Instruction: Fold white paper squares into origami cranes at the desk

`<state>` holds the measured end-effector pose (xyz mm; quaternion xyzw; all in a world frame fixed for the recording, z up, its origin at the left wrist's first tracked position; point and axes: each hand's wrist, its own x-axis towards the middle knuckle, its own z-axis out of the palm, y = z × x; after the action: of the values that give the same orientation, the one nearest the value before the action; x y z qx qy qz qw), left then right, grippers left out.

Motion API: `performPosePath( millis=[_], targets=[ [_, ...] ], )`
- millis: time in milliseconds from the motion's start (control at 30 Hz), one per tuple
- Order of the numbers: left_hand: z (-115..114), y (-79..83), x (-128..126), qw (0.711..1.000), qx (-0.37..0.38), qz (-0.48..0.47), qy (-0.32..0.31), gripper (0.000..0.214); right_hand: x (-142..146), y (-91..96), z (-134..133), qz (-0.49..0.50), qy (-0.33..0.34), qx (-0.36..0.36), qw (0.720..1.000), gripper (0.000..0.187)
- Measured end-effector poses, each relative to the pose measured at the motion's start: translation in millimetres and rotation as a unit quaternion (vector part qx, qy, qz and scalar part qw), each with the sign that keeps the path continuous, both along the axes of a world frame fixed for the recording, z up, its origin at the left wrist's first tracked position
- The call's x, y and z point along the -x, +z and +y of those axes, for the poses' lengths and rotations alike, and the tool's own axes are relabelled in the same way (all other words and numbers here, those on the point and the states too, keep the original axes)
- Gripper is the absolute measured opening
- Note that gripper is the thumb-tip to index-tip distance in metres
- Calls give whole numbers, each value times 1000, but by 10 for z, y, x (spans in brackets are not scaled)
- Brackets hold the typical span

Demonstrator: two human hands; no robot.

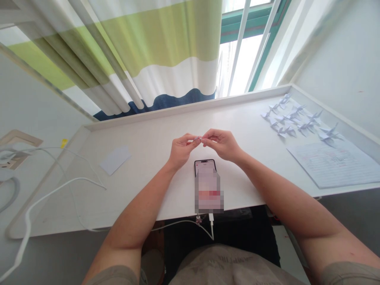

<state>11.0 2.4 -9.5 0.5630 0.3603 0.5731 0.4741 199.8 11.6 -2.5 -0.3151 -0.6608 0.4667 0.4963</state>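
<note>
- Head view, looking down: left hand (181, 151) and right hand (223, 145) raised just above the white worktop (148, 166), fingertips meeting in the middle.
- Pinching one tiny paper piece (199, 138) from both sides. Left grip closed on its left end, right grip closed on its right end, thumb and first finger on each.
- Held up in the air, just beyond the top of the phone (204, 165), not touching the worktop.
- Looks like making a small fold in the paper, going by the tight pinch.
- To do that well: hold firm with one grip and press with the other. Line up the edges first, then squeeze the crease flat. Go slow and soft, to dodge a rip or a crooked bend. Lift it a bit nearer the eyes for a better look at the edge.
- Lies long-ways from left to right, about level, running the same way as the back edge of the worktop. One end toward each hand.
- Cannot tell which end is the pointy one: too small, and half hidden by fingertips.
- Also on the worktop: a bunch of folded paper cranes (292, 120) far off to the right, a lined sheet (335, 164) just in front of them, a white slip (115, 159) well to the left, and a white cable (59, 186) looping at the left side.
</note>
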Motion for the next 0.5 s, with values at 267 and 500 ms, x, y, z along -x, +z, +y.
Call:
performPosePath(
  millis=[267,500],
  targets=[
    [4,-23,-12,1000,5,3,13,32,3,-30,7,-6,-11,-18,1000,38],
    [22,-57,15,999,0,35,21,33,8,-21,-2,-5,-27,-23,999,38]
  ],
)
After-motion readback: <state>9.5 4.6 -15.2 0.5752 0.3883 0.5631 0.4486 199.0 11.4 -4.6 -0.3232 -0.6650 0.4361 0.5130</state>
